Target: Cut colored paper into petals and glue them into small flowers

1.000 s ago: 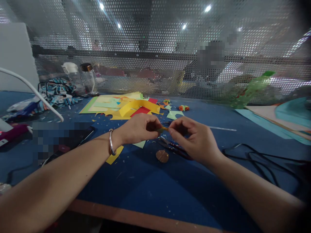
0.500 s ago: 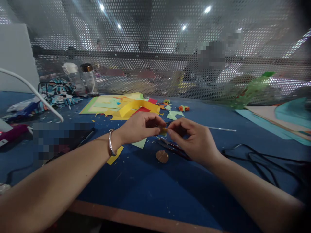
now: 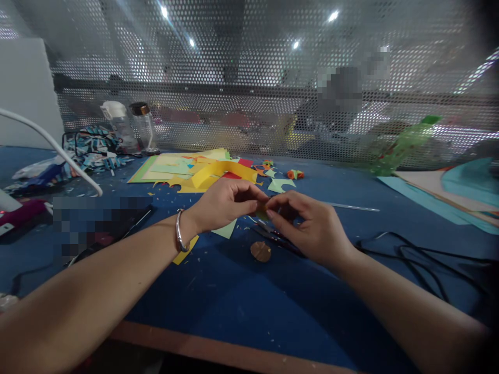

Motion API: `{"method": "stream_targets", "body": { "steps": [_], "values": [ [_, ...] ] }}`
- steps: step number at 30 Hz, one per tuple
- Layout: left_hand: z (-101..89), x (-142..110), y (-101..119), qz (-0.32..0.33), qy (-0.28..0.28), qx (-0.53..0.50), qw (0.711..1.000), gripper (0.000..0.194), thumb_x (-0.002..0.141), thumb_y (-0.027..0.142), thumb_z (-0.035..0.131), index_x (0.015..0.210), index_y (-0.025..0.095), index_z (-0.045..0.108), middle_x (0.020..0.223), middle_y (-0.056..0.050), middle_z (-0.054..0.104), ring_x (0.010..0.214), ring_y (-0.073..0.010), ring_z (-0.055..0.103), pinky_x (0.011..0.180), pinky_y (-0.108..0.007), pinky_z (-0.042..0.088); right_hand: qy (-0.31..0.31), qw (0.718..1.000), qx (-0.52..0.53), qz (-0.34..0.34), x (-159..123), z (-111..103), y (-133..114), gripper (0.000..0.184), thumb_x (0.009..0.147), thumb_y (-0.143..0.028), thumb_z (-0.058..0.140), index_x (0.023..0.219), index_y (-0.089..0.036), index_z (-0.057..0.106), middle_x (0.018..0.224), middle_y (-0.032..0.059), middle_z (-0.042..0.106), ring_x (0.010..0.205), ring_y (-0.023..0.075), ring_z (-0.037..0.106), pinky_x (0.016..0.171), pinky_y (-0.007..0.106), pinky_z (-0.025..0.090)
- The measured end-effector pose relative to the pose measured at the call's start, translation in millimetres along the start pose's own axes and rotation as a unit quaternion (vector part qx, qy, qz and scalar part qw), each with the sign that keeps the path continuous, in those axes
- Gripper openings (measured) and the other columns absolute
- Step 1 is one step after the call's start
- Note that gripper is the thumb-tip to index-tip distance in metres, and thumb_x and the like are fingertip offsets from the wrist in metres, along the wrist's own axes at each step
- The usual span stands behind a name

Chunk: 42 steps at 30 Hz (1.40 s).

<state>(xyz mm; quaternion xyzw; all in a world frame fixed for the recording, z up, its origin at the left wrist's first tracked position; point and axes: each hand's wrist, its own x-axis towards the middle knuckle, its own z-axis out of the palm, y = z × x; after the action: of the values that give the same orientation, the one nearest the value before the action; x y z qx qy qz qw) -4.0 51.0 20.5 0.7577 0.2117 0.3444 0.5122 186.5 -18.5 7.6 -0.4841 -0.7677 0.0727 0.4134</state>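
Observation:
Over the middle of the blue table, my left hand [image 3: 230, 205] and my right hand [image 3: 310, 221] meet at the fingertips. Both pinch a small yellow piece of paper [image 3: 262, 211], mostly covered by the fingers. Just below it lie scissors [image 3: 278, 238], partly hidden under my right hand. A brown round disc [image 3: 260, 251] rests on the table nearer to me. Under my left wrist, which wears a silver bangle, are a yellow paper scrap [image 3: 185, 252] and a pale green scrap [image 3: 225, 229].
Behind my hands lies a heap of coloured paper [image 3: 175, 167]. Two bottles [image 3: 143, 127] stand at the back left. A dark cable [image 3: 413, 254] coils at the right, near blue paper sheets [image 3: 424, 200]. A perforated metal screen [image 3: 241, 104] closes off the back.
My right fingers have shifted slightly left, closer to my left fingertips. The yellow piece has tilted and shows darker between them.

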Motion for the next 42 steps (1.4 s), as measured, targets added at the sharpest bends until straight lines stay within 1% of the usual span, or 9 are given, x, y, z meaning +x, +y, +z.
{"method": "stream_targets", "body": {
  "steps": [4,10,18,23,30,33,36,38,42],
  "values": [
    [2.2,-1.2,0.0,0.02,0.023,0.057,0.998,0.013,0.082,0.013,0.063,0.093,0.012,0.07,0.082,-0.004,0.073,0.073,-0.0102,0.066,0.068,-0.022,0.053,-0.013,0.999,0.028,0.02,1.0,0.1,-0.7,0.014,0.09,-0.032,0.06,0.094,-0.02,0.066,0.074,0.0016,0.066,0.061,0.0132,0.059,0.053,0.025,0.044],
    [4.6,-5.8,1.6,0.072,0.058,0.158,0.983,0.015,0.086,0.016,0.06,0.099,0.015,0.068,0.093,-0.006,0.073,0.082,-0.0125,0.067,0.074,-0.024,0.055,-0.003,0.996,0.067,0.059,2.9,-0.3,-3.0,0.019,0.091,-0.037,0.059,0.092,-0.02,0.067,0.075,0.0017,0.067,0.061,0.0138,0.062,0.057,0.026,0.048],
    [5.4,-3.0,4.3,0.086,0.072,0.102,0.988,0.007,0.086,0.017,0.063,0.093,0.016,0.06,0.089,-0.004,0.068,0.08,-0.0104,0.065,0.075,-0.022,0.054,-0.005,0.977,0.176,0.119,6.6,1.5,-1.7,0.022,0.083,-0.039,0.068,0.091,-0.018,0.065,0.076,0.0022,0.066,0.056,0.0123,0.061,0.052,0.026,0.051],
    [6.8,-3.7,6.7,0.08,0.066,0.116,0.988,0.006,0.086,0.017,0.063,0.091,0.016,0.059,0.086,-0.002,0.066,0.078,-0.01,0.064,0.074,-0.021,0.054,-0.021,0.976,0.179,0.126,7.2,0.7,0.5,0.02,0.082,-0.036,0.067,0.088,-0.017,0.066,0.07,0.0004,0.064,0.054,0.0116,0.059,0.051,0.025,0.048],
    [10.4,-7.9,6.4,0.097,0.06,0.115,0.987,0.035,0.088,0.017,0.063,0.121,0.016,0.052,0.092,-0.004,0.067,0.085,-0.0113,0.065,0.077,-0.022,0.052,-0.032,0.974,0.175,0.142,7.8,-0.2,-1.1,0.017,0.081,-0.034,0.064,0.082,-0.017,0.064,0.059,-0.0011,0.061,0.048,0.0117,0.054,0.048,0.026,0.043],
    [12.9,-7.4,9.1,0.077,0.079,0.076,0.991,0.044,0.085,0.02,0.067,0.125,0.017,0.047,0.091,-0.003,0.067,0.079,-0.0109,0.064,0.07,-0.022,0.051,-0.015,0.979,0.156,0.132,8.0,-0.2,-2.9,0.015,0.081,-0.032,0.063,0.075,-0.018,0.061,0.056,-0.0021,0.058,0.047,0.0112,0.052,0.047,0.025,0.042],
    [16.9,-5.9,11.0,0.018,0.114,0.01,0.993,0.041,0.085,0.026,0.068,0.12,0.018,0.048,0.082,-0.001,0.064,0.068,-0.0096,0.061,0.06,-0.021,0.048,0.008,0.981,0.143,0.129,7.6,-0.2,-3.1,0.014,0.08,-0.03,0.061,0.074,-0.018,0.06,0.056,-0.0025,0.057,0.047,0.0107,0.052,0.047,0.024,0.041],
    [21.2,-5.3,10.2,-0.032,0.14,-0.05,0.988,0.039,0.082,0.028,0.071,0.113,0.018,0.05,0.08,0.0,0.063,0.065,-0.0098,0.061,0.061,-0.023,0.05,0.022,0.983,0.134,0.126,7.1,-0.1,-2.2,0.012,0.08,-0.029,0.06,0.076,-0.018,0.061,0.056,-0.0028,0.057,0.047,0.0108,0.051,0.047,0.024,0.041],
    [33.2,-5.7,5.4,-0.089,0.166,-0.15,0.971,0.052,0.067,0.019,0.082,0.107,0.02,0.048,0.077,0.002,0.061,0.069,-0.0124,0.063,0.069,-0.03,0.055,0.04,0.987,0.112,0.106,6.1,1.7,1.0,0.012,0.082,-0.028,0.06,0.074,-0.019,0.06,0.058,-0.0025,0.057,0.05,0.0113,0.052,0.05,0.024,0.041]
  ]
}}
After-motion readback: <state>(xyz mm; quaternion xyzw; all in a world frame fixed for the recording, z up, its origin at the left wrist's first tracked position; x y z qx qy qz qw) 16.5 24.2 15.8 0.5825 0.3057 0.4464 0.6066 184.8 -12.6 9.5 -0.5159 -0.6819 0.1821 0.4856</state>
